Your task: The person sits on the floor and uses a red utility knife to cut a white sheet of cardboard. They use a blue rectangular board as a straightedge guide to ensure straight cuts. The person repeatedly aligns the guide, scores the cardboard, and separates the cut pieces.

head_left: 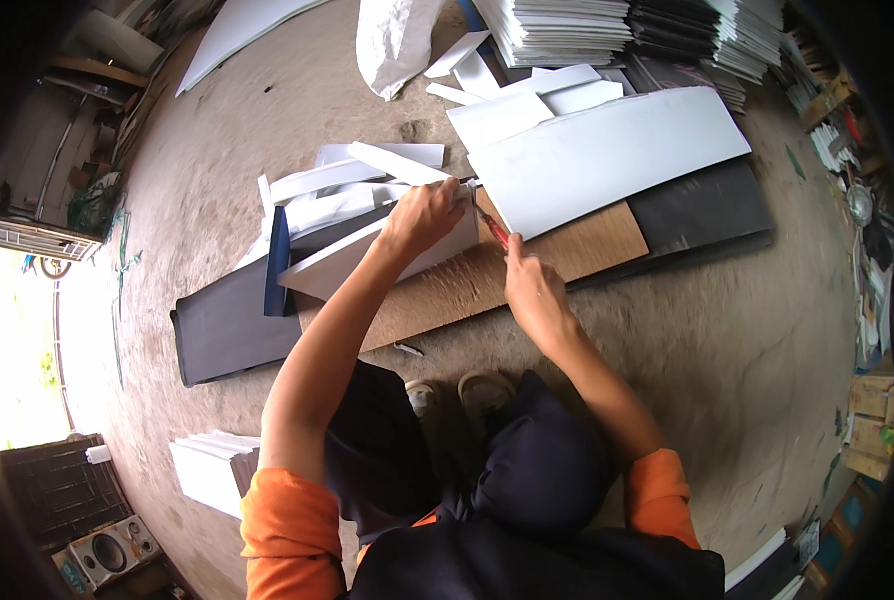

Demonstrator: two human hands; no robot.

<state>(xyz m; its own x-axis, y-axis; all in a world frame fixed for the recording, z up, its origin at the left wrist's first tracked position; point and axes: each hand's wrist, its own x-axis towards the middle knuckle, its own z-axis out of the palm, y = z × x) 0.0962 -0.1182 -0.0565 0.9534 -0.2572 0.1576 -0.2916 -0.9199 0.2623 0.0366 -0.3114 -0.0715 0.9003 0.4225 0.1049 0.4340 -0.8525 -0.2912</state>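
My right hand (534, 290) is closed around a red-handled utility knife (494, 230), whose tip points away from me, toward my left hand. My left hand (425, 215) grips the upper end of a white board piece (332, 262), fingers pressed together. That piece leans over a brown wooden board (427, 305). Right of the knife lies a large white sheet (617, 150), its near left corner beside my right hand. Under these spreads a long black sheet (232, 325). A dark blue strip (277, 260) stands at the white piece's left end.
White offcuts (332, 185) lie heaped beyond my left hand. Stacks of white sheets (557, 30) and a white sack (392, 45) stand at the back. Another white stack (212, 470) sits near my left elbow; a small metal piece (408, 349) lies before my feet.
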